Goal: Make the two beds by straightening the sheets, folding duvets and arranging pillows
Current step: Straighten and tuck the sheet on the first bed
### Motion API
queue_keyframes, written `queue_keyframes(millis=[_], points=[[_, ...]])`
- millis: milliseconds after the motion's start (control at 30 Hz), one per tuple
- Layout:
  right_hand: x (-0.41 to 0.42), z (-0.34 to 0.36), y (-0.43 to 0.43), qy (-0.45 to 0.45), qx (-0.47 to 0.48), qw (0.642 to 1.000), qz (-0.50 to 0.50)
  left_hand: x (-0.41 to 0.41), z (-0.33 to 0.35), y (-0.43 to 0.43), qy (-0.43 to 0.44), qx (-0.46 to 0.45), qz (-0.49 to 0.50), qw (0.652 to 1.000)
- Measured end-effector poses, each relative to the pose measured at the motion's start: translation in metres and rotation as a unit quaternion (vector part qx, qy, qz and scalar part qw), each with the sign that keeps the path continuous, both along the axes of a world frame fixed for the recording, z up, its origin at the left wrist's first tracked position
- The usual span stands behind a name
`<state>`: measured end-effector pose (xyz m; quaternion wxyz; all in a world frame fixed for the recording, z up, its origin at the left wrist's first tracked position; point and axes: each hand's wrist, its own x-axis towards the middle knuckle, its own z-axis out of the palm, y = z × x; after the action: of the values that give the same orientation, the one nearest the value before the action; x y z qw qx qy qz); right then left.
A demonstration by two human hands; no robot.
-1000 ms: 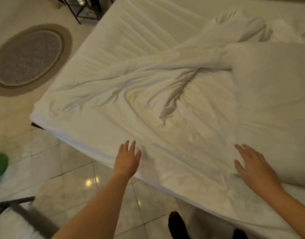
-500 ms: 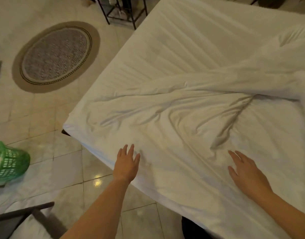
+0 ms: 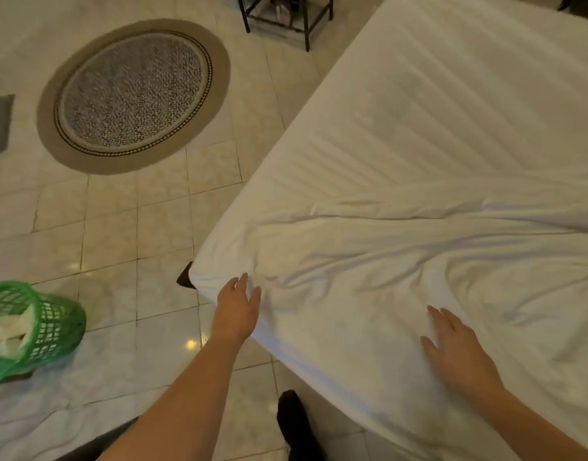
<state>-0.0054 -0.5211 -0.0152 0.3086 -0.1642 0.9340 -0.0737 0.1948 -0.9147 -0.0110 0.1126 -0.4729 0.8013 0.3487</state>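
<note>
Bed seen from above, filling the right half of the frame. The white sheet [image 3: 419, 154] lies smooth in the upper right and creased lower down, with a long fold [image 3: 452, 211] running across to the right edge. The left hand [image 3: 237, 311] is open, fingers straight and close together, fingertips on the sheet just beside the bed's near corner [image 3: 199, 271], at lower centre. The right hand [image 3: 458, 354] is also open, palm down and flat on the creased sheet at lower right, fingers slightly spread. On the tiled floor [image 3: 119, 234] are a round rug [image 3: 133, 94] at upper left, a green basket [image 3: 53, 321] at the left edge and a dark-socked foot [image 3: 296, 420] at bottom centre.
</note>
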Motion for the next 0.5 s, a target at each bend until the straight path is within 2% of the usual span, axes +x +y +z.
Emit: queue_keyframes(millis=[200,400,500], points=[[0.061,-0.018,-0.095,-0.020,-0.031,0.999,-0.010,-0.009,0.001,-0.109,-0.016,-0.028,-0.032,0.999],[0.082,-0.029,-0.163,-0.057,-0.035,0.998,-0.004,-0.026,-0.022,-0.165,-0.019,-0.013,-0.040,0.999],[0.088,-0.043,-0.188,-0.053,-0.020,0.998,-0.023,-0.043,-0.032,-0.181,-0.027,-0.005,-0.075,0.997]])
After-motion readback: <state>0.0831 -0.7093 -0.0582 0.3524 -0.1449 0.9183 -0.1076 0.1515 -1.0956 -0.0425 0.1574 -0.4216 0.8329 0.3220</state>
